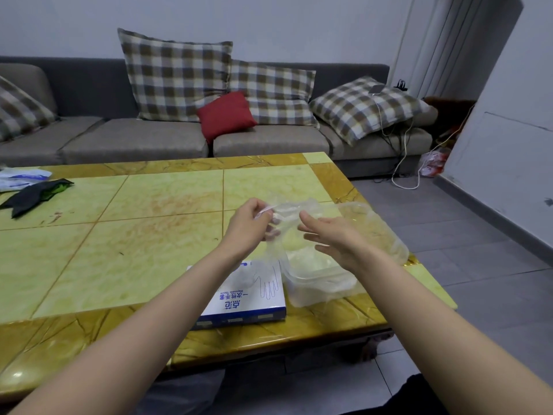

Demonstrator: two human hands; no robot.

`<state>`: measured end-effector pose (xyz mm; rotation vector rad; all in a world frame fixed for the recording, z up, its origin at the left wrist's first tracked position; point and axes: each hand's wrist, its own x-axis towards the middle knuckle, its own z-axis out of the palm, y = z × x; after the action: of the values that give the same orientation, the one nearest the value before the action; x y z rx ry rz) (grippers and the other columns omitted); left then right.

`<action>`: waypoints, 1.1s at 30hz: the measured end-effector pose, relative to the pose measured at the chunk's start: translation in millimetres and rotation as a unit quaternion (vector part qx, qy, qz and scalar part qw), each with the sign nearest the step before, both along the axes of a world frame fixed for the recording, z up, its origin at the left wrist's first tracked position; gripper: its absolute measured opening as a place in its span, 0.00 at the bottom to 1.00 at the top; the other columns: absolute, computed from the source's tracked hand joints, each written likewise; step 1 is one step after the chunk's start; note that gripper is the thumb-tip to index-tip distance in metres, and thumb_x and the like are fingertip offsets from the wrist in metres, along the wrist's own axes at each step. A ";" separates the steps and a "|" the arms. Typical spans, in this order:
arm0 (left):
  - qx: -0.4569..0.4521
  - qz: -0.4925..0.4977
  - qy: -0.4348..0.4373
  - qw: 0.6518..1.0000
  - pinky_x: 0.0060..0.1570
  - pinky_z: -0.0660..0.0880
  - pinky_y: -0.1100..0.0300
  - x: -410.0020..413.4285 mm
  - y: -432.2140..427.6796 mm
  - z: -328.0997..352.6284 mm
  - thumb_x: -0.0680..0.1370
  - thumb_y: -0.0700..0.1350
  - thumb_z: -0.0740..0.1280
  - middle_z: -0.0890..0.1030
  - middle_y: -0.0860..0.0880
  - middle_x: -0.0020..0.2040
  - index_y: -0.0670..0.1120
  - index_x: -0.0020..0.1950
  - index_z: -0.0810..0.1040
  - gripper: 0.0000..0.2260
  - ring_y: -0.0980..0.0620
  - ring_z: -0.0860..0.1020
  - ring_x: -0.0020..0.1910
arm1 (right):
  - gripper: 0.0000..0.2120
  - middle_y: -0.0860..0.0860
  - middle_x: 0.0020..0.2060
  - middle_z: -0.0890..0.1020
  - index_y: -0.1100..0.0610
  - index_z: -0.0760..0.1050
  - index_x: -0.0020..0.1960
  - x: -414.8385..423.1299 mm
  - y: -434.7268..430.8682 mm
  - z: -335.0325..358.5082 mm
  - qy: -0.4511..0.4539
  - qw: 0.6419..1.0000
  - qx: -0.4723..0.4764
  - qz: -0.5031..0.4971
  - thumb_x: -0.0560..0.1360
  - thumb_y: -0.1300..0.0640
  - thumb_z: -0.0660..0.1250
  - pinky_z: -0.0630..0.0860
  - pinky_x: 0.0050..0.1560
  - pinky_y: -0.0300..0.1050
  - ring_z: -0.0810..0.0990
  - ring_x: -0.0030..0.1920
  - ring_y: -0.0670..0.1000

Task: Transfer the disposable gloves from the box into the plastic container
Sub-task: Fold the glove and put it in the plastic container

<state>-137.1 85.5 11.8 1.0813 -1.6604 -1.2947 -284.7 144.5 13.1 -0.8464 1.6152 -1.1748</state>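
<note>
Mid-transfer: left hand (254,218) pinches gloves (288,209), held up over box (254,298) & container (314,281). Right hand (332,236) spread, just beside them. Next, prob.: lower wad into container, tuck loose ends.

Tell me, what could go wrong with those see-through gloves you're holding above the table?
1. The thin gloves are only pinched by the left hand, and the right hand is open, so some might slip and land outside the plastic container.
2. The container sits close to the right edge of the table, so a hard push while filling it could slide it toward the floor.
</note>
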 end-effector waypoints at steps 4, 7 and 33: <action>0.017 -0.052 -0.016 0.998 0.40 0.78 0.62 -3.1 6.5 0.4 0.80 0.38 0.59 0.80 0.45 0.44 0.42 0.48 0.71 0.02 0.50 0.79 0.37 | 0.04 0.50 0.42 0.80 0.58 0.77 0.48 2.5 -2.4 1.2 -0.043 0.997 -0.064 0.014 0.77 0.57 0.66 0.72 0.62 0.49 0.80 0.48 0.49; 0.033 -0.103 -0.016 0.994 0.52 0.77 0.50 -4.5 7.8 2.9 0.79 0.45 0.62 0.81 0.43 0.45 0.36 0.56 0.72 0.13 0.47 0.81 0.39 | 0.06 0.50 0.38 0.79 0.57 0.77 0.43 6.1 -2.1 2.5 0.000 0.996 -0.078 0.030 0.78 0.59 0.65 0.76 0.56 0.46 0.79 0.41 0.45; 0.006 0.025 0.027 0.999 0.35 0.79 0.62 -40.7 -3.0 16.3 0.83 0.42 0.51 0.80 0.39 0.42 0.43 0.46 0.75 0.14 0.48 0.80 0.37 | 0.44 0.51 0.75 0.55 0.55 0.47 0.77 -33.3 31.5 -24.6 0.464 0.880 -0.046 0.086 0.71 0.61 0.72 0.58 0.72 0.47 0.54 0.74 0.53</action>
<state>-177.8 82.5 28.1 1.0791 -1.5776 -1.2921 -318.1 176.0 -11.5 -1.7541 2.1628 -0.7284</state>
